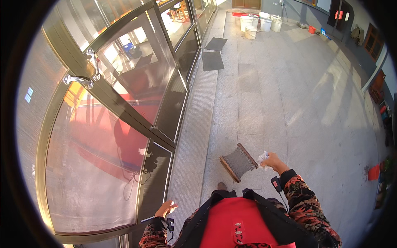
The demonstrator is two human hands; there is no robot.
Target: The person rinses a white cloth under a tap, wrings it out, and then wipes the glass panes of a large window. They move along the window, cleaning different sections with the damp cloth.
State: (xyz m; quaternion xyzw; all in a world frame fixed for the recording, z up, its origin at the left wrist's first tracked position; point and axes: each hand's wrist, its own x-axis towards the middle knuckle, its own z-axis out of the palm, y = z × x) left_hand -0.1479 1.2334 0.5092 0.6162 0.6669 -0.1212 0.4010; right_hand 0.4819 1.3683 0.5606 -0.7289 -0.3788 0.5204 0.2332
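Note:
My right hand grips a crumpled white cloth or tissue, held out in front of my body. Just left of it, a low stool with wooden side rails and a grey woven seat stands on the stone paving. Down by my left side hangs my left hand, its fingers curled; whether anything is inside them I cannot tell. The nearest thing to it is the metal-framed glass door, a small distance away. Two chrome handles, an upper one and a lower one, are on the door leaves.
A raised stone step runs along the doors. Two dark mats lie farther up it. Several pale buckets stand at the far end, with a red basin to their right. A red flowerpot is at the right edge.

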